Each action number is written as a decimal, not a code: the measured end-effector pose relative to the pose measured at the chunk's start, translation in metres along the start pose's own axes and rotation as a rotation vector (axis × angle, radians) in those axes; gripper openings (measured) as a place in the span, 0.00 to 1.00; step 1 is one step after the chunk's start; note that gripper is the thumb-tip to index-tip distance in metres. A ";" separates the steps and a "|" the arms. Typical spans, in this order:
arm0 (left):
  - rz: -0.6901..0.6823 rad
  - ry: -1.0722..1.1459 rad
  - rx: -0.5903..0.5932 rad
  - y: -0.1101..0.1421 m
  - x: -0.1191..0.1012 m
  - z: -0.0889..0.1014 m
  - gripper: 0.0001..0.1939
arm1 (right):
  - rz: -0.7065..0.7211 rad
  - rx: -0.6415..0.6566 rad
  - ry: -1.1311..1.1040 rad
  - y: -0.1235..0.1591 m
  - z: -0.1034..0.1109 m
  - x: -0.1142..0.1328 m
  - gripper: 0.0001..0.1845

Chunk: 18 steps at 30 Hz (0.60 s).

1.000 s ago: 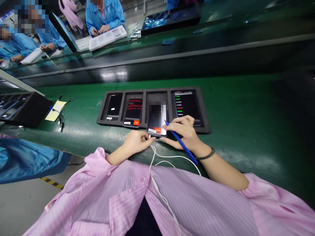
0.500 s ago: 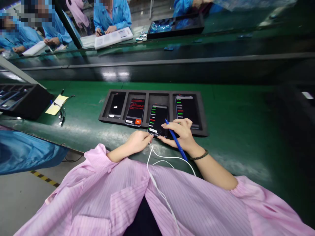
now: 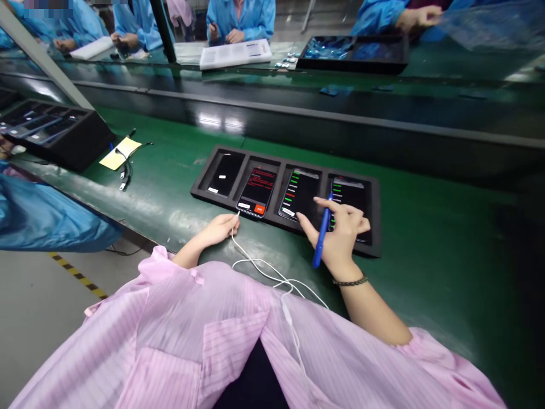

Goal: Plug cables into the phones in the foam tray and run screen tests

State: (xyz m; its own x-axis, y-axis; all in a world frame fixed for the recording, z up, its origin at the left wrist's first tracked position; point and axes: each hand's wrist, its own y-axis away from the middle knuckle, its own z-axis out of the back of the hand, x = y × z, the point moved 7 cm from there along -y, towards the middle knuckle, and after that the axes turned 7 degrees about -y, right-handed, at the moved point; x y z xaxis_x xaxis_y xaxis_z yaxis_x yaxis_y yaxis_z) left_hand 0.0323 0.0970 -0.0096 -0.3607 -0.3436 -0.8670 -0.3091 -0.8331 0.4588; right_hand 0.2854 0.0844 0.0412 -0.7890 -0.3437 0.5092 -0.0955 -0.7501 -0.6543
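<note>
My left hand (image 3: pixel 221 228) is closed on the plug end of a white cable (image 3: pixel 242 250), just below the lower edge of the phone with red text (image 3: pixel 260 184). Whether the plug touches that phone I cannot tell. Between my right thumb and fingers (image 3: pixel 340 233) lies a blue pen (image 3: pixel 322 236). That hand hovers over the gap between a phone with green and red lines (image 3: pixel 303 193) and the rightmost phone (image 3: pixel 355 196), partly covering both. A black foam tray (image 3: pixel 198 190) holds these phones and a dark-screened phone (image 3: pixel 223 175) in its leftmost slot.
On the green bench (image 3: pixel 170 153), a yellow note (image 3: pixel 121 153) lies under short black cables (image 3: pixel 126 170). A black tray of phones (image 3: pixel 63 133) stands at the left. Across the bench, people in blue work near a white board (image 3: pixel 236 55) and a black box (image 3: pixel 353 62).
The phone with green and red lines now lies down in its slot. My left hand has moved left with the cable plug to the red-text phone. My right hand has lifted off, still with the pen.
</note>
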 end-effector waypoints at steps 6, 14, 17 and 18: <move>0.005 0.016 -0.056 -0.005 0.007 0.004 0.22 | 0.072 0.269 -0.025 -0.045 -0.057 0.042 0.18; -0.004 0.033 -0.069 -0.007 0.006 0.004 0.24 | -0.027 0.595 0.014 -0.096 -0.150 0.037 0.18; -0.005 0.046 -0.073 -0.007 0.005 0.003 0.24 | -0.061 0.634 0.029 -0.100 -0.161 0.031 0.17; -0.003 0.053 -0.074 -0.008 0.005 0.002 0.24 | -0.065 0.633 0.030 -0.099 -0.162 0.029 0.17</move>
State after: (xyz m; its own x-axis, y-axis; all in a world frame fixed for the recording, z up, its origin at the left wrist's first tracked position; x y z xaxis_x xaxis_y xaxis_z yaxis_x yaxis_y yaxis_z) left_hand 0.0307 0.1027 -0.0171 -0.3125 -0.3615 -0.8784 -0.2439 -0.8632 0.4420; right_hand 0.1732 0.2406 0.0306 -0.8110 -0.2774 0.5151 0.2264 -0.9606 -0.1610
